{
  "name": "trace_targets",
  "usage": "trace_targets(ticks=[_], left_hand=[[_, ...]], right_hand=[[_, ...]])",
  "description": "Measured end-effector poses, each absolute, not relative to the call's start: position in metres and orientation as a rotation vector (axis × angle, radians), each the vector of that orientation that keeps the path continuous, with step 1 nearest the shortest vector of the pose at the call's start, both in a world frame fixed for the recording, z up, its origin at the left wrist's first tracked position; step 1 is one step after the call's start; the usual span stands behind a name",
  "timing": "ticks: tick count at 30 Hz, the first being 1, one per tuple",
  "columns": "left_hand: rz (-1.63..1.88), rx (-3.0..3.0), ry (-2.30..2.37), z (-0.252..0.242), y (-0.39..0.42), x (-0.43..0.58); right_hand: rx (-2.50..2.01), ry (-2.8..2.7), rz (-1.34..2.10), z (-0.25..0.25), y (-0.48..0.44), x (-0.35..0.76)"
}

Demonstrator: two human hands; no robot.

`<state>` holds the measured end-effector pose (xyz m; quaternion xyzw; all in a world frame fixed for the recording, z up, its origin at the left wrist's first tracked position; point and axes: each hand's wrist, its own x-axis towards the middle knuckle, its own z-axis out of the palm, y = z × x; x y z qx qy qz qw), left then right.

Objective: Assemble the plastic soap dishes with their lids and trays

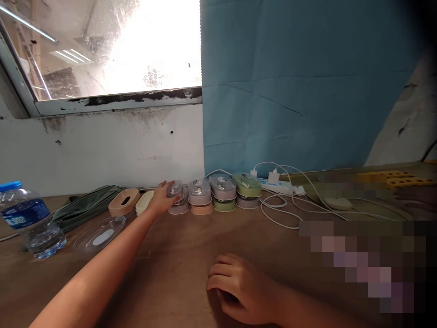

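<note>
My left hand [164, 198] reaches to the back of the table, its fingers round the top box [175, 187] of the leftmost stack. That box has a clear lid and sits on a mauve box [179, 207]. To its right stand a mauve box [200, 193] on an orange one [201, 209], a mauve box [222, 187] on a green one [224, 204], and a green box [246, 186] on a mauve one [247, 202]. My right hand [235, 287] rests near the front on the brown table, fingers loosely curled, with nothing visible in it.
At left are a water bottle [29, 218], a green bag [85, 207], a clear lid [100, 234], an orange slotted piece [124, 202] and a cream piece [144, 202]. White cables [283, 225] and a power strip [278, 186] lie back right. The right side is partly pixelated.
</note>
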<state>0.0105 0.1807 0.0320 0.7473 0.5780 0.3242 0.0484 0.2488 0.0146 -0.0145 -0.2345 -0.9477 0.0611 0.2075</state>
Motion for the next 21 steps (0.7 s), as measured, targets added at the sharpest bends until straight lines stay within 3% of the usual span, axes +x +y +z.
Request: trace_targets(ticks=[4,11,17,21], left_hand=[[1.116,2.296,1.662,0.03,0.122,-0.012],[0.828,2.236,1.382,0.01,0.006,-0.01],[0.952,2.057,1.214,0.0,-0.01,0.002],[1.03,1.923,1.068,-0.006,-0.006,0.001]], right_hand=[[-0.6,-2.573,0.113,-0.015,0.014,0.25],[-0.482,-2.569,-0.136,-0.018,0.012,0.25],[-0.22,-2.575,-0.486,-0.017,0.008,0.24],[-0.332,-2.607,-0.47,-0.015,0.002,0.23]])
